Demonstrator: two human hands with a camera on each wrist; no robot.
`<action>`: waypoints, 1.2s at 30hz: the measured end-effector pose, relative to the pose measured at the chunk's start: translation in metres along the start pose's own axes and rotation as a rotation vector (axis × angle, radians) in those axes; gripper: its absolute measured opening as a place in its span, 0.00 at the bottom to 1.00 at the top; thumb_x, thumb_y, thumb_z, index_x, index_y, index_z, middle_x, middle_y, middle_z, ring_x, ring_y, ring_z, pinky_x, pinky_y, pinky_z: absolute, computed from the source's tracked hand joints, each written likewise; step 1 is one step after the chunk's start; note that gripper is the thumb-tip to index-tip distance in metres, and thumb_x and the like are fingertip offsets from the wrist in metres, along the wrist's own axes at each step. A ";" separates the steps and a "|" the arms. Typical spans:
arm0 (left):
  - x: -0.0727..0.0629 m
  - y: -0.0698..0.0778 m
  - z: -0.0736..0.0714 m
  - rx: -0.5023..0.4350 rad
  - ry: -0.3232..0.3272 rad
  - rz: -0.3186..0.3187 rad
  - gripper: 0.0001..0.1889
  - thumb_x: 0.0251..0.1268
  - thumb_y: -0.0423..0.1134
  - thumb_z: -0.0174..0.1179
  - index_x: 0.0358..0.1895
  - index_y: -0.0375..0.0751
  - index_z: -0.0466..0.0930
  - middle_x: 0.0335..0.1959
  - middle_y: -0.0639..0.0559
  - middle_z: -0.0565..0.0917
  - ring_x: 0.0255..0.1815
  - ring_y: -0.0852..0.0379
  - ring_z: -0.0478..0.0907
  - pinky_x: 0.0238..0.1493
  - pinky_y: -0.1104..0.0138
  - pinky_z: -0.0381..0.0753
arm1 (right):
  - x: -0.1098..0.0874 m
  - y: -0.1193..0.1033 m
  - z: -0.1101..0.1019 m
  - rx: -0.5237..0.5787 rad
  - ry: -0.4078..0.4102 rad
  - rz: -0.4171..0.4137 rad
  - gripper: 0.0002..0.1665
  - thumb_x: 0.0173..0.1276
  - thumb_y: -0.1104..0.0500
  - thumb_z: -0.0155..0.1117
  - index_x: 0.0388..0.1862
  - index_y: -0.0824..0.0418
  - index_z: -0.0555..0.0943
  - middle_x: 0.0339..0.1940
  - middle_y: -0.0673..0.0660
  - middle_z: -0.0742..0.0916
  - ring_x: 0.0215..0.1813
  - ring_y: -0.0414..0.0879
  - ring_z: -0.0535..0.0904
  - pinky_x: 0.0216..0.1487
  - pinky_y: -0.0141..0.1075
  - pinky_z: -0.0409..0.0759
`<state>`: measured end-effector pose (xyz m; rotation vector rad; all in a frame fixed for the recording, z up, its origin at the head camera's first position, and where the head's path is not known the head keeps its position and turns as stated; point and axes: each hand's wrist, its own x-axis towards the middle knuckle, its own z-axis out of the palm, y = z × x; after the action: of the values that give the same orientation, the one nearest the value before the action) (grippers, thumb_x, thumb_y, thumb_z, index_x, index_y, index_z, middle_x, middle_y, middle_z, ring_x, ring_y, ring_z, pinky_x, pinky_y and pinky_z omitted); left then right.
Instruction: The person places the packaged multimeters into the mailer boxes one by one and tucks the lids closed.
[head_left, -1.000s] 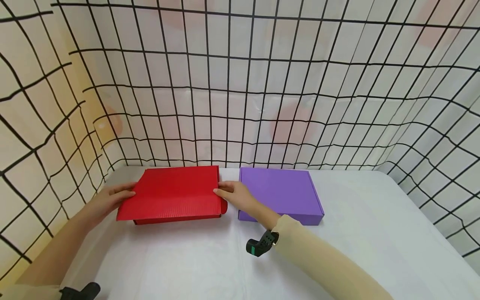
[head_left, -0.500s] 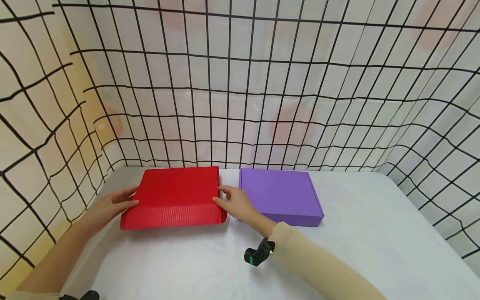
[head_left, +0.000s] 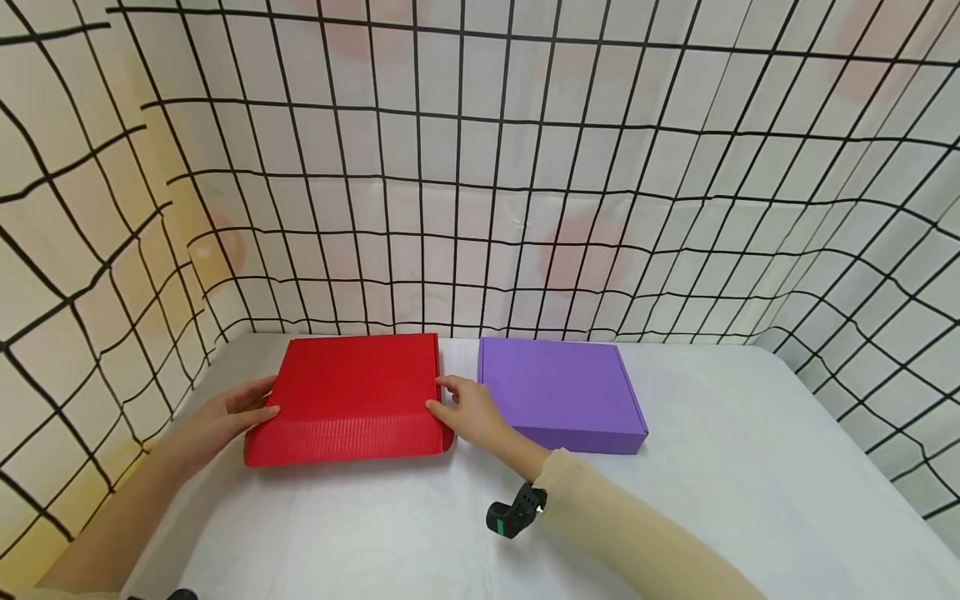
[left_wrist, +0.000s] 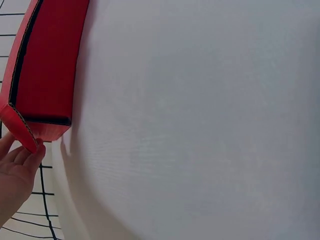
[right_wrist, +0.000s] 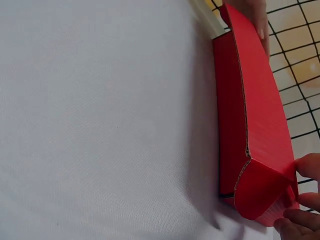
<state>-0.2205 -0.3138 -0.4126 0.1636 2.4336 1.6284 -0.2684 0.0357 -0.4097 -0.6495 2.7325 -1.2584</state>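
Observation:
A red cardboard mailer box lies at the back left of the white table. Its lid lies over the top, and the ridged front flap slants forward, with a gap under its edge in both wrist views. My left hand holds the lid's left edge, thumb on top; in the left wrist view its fingertips meet the side flap. My right hand pinches the right edge, thumb on the lid. In the right wrist view a rounded side tab sticks out near those fingers.
A closed purple box stands just right of the red one, close to my right hand. Black wire mesh rises behind and along both sides of the table. A black strapped device hangs at my right wrist.
The lid's front flap has dropped forward and down, hiding the red box's front side in the head view. Both hands have moved slightly down toward me along the edges.

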 end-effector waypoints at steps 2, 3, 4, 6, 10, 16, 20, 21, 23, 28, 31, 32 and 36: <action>0.000 -0.001 0.000 0.002 0.001 -0.002 0.35 0.68 0.45 0.51 0.72 0.35 0.46 0.70 0.34 0.53 0.68 0.37 0.52 0.47 0.79 0.71 | 0.000 0.000 0.000 -0.009 0.002 -0.003 0.27 0.63 0.58 0.61 0.59 0.69 0.73 0.58 0.64 0.78 0.55 0.59 0.77 0.54 0.45 0.76; 0.000 -0.002 0.000 0.002 0.001 -0.004 0.35 0.68 0.45 0.50 0.72 0.35 0.46 0.71 0.34 0.53 0.68 0.37 0.52 0.47 0.79 0.71 | 0.000 0.000 0.001 -0.015 0.003 -0.005 0.27 0.63 0.58 0.61 0.59 0.69 0.73 0.58 0.64 0.78 0.55 0.59 0.77 0.54 0.45 0.76; 0.000 -0.002 0.001 0.003 0.002 -0.006 0.36 0.68 0.45 0.50 0.72 0.35 0.46 0.71 0.34 0.53 0.68 0.37 0.52 0.47 0.79 0.71 | 0.000 0.000 0.001 -0.019 0.004 -0.007 0.27 0.63 0.58 0.61 0.59 0.69 0.73 0.58 0.64 0.78 0.55 0.59 0.77 0.54 0.45 0.76; 0.000 -0.002 0.001 0.001 0.003 -0.011 0.36 0.68 0.46 0.50 0.72 0.36 0.45 0.71 0.34 0.53 0.68 0.37 0.52 0.47 0.78 0.72 | 0.000 -0.001 0.001 -0.029 0.006 -0.008 0.27 0.63 0.58 0.61 0.59 0.69 0.73 0.58 0.64 0.78 0.54 0.58 0.78 0.53 0.45 0.77; -0.001 -0.001 0.002 0.009 0.012 -0.017 0.36 0.68 0.46 0.50 0.72 0.37 0.45 0.70 0.34 0.53 0.67 0.38 0.54 0.46 0.77 0.73 | -0.001 -0.003 0.001 -0.038 0.014 0.001 0.27 0.63 0.58 0.61 0.59 0.68 0.73 0.58 0.64 0.78 0.53 0.59 0.78 0.53 0.45 0.77; -0.007 0.002 0.011 0.167 0.141 0.001 0.35 0.66 0.50 0.53 0.70 0.33 0.54 0.66 0.33 0.63 0.62 0.39 0.64 0.43 0.79 0.74 | -0.004 -0.005 0.003 -0.045 0.003 0.007 0.29 0.64 0.58 0.61 0.62 0.68 0.70 0.59 0.65 0.78 0.54 0.59 0.78 0.52 0.45 0.77; -0.013 0.003 0.017 0.300 0.218 0.046 0.33 0.65 0.49 0.54 0.66 0.30 0.60 0.61 0.31 0.69 0.58 0.36 0.70 0.40 0.81 0.74 | -0.008 -0.006 0.006 -0.014 -0.015 0.018 0.32 0.64 0.58 0.60 0.64 0.70 0.66 0.59 0.66 0.77 0.55 0.58 0.77 0.51 0.44 0.78; -0.015 0.003 0.018 0.322 0.224 0.051 0.33 0.65 0.49 0.54 0.66 0.30 0.61 0.61 0.31 0.70 0.58 0.36 0.70 0.40 0.81 0.74 | -0.009 -0.006 0.006 0.001 -0.021 0.024 0.33 0.64 0.58 0.60 0.65 0.71 0.64 0.60 0.66 0.76 0.55 0.58 0.77 0.51 0.44 0.78; -0.019 0.005 0.021 0.362 0.232 0.041 0.33 0.65 0.50 0.54 0.66 0.30 0.61 0.60 0.31 0.70 0.57 0.36 0.71 0.39 0.82 0.74 | -0.012 -0.005 0.008 0.031 -0.030 0.026 0.35 0.65 0.58 0.59 0.66 0.72 0.62 0.60 0.67 0.76 0.56 0.58 0.77 0.51 0.43 0.78; -0.032 0.008 0.029 0.441 0.232 0.016 0.35 0.66 0.53 0.52 0.67 0.31 0.59 0.60 0.30 0.70 0.58 0.34 0.70 0.40 0.76 0.77 | -0.020 -0.003 0.010 0.049 -0.042 0.048 0.35 0.67 0.54 0.57 0.65 0.74 0.62 0.57 0.67 0.78 0.54 0.56 0.78 0.49 0.43 0.79; -0.037 0.008 0.034 0.473 0.236 0.031 0.35 0.66 0.53 0.51 0.68 0.31 0.58 0.60 0.29 0.69 0.58 0.33 0.69 0.44 0.63 0.80 | -0.025 -0.002 0.011 0.047 -0.057 0.066 0.33 0.68 0.51 0.54 0.63 0.73 0.66 0.48 0.64 0.83 0.45 0.51 0.81 0.42 0.37 0.81; -0.039 0.007 0.035 0.485 0.239 0.040 0.35 0.66 0.53 0.51 0.68 0.31 0.57 0.60 0.29 0.69 0.58 0.33 0.69 0.45 0.58 0.79 | -0.026 -0.002 0.011 0.046 -0.066 0.072 0.32 0.68 0.50 0.53 0.62 0.73 0.67 0.42 0.62 0.85 0.40 0.49 0.81 0.37 0.34 0.79; -0.042 0.007 0.039 0.498 0.236 0.043 0.36 0.67 0.53 0.50 0.69 0.31 0.55 0.60 0.28 0.69 0.57 0.32 0.69 0.46 0.52 0.78 | -0.030 -0.004 0.012 0.054 -0.101 0.084 0.26 0.70 0.51 0.51 0.56 0.71 0.73 0.23 0.53 0.78 0.25 0.41 0.69 0.24 0.28 0.66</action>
<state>-0.1705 -0.2848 -0.4158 0.1028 2.9958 1.0732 -0.2367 0.0368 -0.4179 -0.5702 2.6058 -1.2407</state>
